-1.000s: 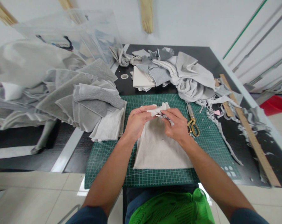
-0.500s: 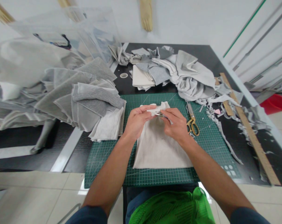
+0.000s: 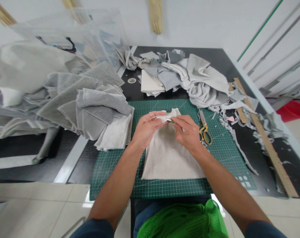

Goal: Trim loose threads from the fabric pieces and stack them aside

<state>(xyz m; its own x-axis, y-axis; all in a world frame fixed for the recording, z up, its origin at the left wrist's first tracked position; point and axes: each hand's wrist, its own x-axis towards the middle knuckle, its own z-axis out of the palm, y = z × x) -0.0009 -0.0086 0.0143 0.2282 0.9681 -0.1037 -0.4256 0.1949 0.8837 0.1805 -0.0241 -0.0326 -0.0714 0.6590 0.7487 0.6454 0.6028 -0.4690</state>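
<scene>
An off-white cloth (image 3: 172, 158) lies flat in front of me on the green cutting mat (image 3: 112, 172), its far edge lifted and bunched. My left hand (image 3: 146, 129) pinches that raised edge between thumb and fingers. Closed around a small pair of metal thread snips (image 3: 171, 121), my right hand (image 3: 188, 132) brings the blades against the cloth beside the left fingertips. Most of the snips' body is hidden in the palm. To the right of that hand, gold-handled scissors (image 3: 204, 132) rest on the mat.
Grey and white fabric pieces (image 3: 90, 109) are heaped on the left, with more cloth (image 3: 169, 72) at the back. A clear plastic bin (image 3: 102, 36) stands behind the left heap. Wooden rulers (image 3: 271, 145) and fabric scraps (image 3: 271, 122) lie along the right. A tape roll (image 3: 131, 80) sits behind the mat.
The blades of the snips look more apart in the earliest frame and closer together now. Both hands stay almost in place, and the cloth has hardly shifted.
</scene>
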